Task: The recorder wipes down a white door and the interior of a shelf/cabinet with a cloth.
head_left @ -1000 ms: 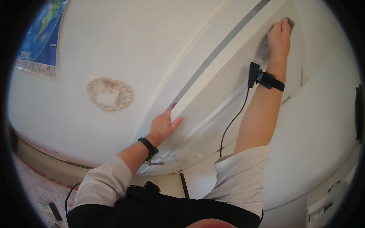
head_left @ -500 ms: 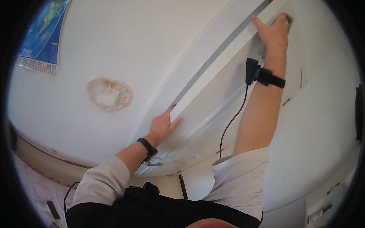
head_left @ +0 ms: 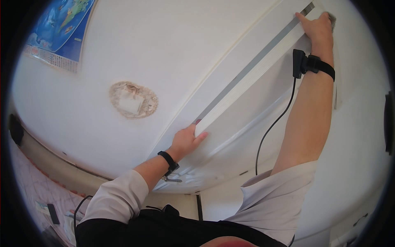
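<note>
Your left hand grips the door by its free edge, apparently to steady it. Your right hand presses a cloth on the door's top corner, fingers closed over it.

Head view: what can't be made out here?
- Cloth under the right hand: mostly covered by the hand, only a grey corner shows.
- Door top end: cut off by the picture's dark rim.
- Left hand fingertips: wrapped round the door edge.
- Things on the floor: too small.
</note>
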Motion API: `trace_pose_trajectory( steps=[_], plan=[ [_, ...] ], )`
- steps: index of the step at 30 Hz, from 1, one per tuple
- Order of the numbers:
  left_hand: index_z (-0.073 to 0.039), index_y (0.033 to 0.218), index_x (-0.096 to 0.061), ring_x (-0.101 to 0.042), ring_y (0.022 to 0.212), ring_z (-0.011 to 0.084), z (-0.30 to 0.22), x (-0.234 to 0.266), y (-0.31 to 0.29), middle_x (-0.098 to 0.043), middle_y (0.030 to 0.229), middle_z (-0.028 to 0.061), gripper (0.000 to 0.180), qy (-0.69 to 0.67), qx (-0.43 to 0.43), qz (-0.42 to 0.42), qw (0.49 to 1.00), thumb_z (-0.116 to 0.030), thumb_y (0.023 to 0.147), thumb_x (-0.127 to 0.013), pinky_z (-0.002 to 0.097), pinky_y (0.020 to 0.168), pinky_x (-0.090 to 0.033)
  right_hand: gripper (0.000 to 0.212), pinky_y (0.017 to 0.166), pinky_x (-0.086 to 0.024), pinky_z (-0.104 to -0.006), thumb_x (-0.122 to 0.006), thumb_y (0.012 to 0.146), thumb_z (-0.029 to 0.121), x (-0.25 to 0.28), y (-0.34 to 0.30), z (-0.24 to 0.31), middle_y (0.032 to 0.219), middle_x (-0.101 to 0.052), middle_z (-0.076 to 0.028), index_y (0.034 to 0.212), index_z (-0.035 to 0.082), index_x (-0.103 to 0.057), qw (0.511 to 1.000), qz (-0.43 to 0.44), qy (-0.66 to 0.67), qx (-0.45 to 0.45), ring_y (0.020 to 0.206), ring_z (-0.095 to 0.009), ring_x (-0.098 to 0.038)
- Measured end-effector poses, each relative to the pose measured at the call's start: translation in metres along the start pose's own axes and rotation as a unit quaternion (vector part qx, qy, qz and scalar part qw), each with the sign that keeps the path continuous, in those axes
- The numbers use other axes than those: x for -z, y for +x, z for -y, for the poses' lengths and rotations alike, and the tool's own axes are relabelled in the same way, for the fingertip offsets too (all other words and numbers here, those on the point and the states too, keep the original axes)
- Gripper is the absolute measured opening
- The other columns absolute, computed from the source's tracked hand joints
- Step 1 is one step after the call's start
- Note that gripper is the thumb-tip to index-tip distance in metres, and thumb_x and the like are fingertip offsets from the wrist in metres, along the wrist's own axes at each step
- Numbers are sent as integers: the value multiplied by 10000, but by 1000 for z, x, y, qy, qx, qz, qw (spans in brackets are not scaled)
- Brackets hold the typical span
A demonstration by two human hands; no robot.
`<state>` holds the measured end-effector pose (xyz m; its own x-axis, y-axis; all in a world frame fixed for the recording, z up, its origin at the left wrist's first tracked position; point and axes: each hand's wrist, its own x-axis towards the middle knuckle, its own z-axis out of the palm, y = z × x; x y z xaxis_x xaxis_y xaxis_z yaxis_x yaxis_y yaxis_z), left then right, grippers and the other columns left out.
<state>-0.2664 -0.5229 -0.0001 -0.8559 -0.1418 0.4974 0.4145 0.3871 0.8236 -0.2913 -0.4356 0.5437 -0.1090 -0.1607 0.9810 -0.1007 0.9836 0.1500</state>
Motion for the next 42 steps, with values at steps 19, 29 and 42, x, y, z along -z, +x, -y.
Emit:
trace_pose_trajectory(
  steps=[19, 29, 42],
  plan=[
    [4, 896, -539, -644, 665, 430, -1, -8, -2, -635, 679, 213, 607, -14, -24, -64, 998, -594, 955, -621, 501, 623, -495, 1228, 891, -579, -468, -828, 686, 696, 15, -8, 13, 1247, -671, -235, 1459, -128, -347, 965, 238, -106, -14, 1025, -360, -722],
    [20, 1023, -581, -664, 873, 480, -10, 5, -10, -693, 891, 273, 676, 2, 23, 9, 1000, -652, 970, -540, 548, 785, -520, 1424, 1107, -465, -450, -846, 599, 749, 16, -20, 18, 1529, -381, -347, 1475, -208, -258, 994, 91, -16, -64, 1410, -404, -451],
    [12, 884, -530, -641, 760, 492, -20, -10, -30, -649, 755, 272, 596, 33, -15, -60, 998, -574, 978, -587, 546, 696, -500, 1439, 1156, -414, -461, -844, 628, 719, 27, -35, -13, 1568, -266, -369, 1518, -186, -167, 994, 96, 59, 7, 1466, -443, -349]
  ],
)
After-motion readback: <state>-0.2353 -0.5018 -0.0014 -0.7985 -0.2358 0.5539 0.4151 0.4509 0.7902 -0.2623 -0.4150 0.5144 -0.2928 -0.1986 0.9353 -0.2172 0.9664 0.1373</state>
